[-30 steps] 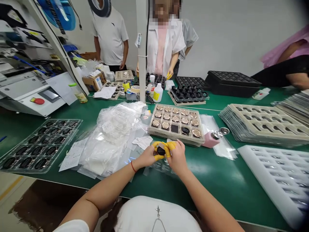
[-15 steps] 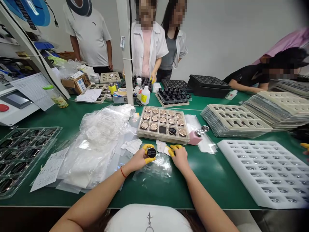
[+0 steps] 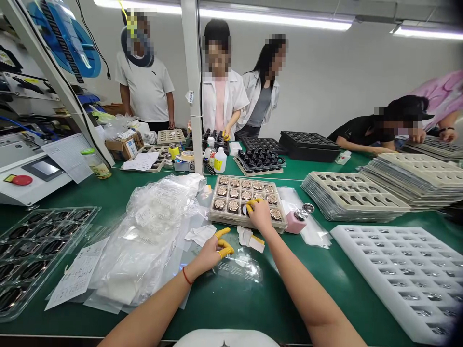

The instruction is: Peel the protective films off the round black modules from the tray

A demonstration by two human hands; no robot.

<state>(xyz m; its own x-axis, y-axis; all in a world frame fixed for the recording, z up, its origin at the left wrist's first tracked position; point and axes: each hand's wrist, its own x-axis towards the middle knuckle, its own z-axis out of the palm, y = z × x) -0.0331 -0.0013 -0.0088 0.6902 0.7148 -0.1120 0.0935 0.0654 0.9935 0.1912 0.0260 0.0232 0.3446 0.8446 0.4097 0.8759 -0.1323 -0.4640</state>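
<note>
My left hand is just above the green table, its yellow-covered thumb and finger apart with nothing between them. Beneath it lies a clear plastic film with printed text. My right hand, also in yellow finger covers, reaches over the front row of a beige tray of rose-gold watch cases. Its fingers are closed on a round watch case, of which only a greyish edge shows; the rest is hidden. Crumpled white wipes and a small white and yellow pad lie close by.
A pink pump bottle stands right of the tray. Plastic bags are heaped on the left. A white foam tray and stacked beige trays fill the right. Several people stand or lean across the table.
The round black piece has left my left hand, whose fingers have opened. My right hand has moved from the pad up to the tray, leaving the pad on the table. The view has tilted up.
</note>
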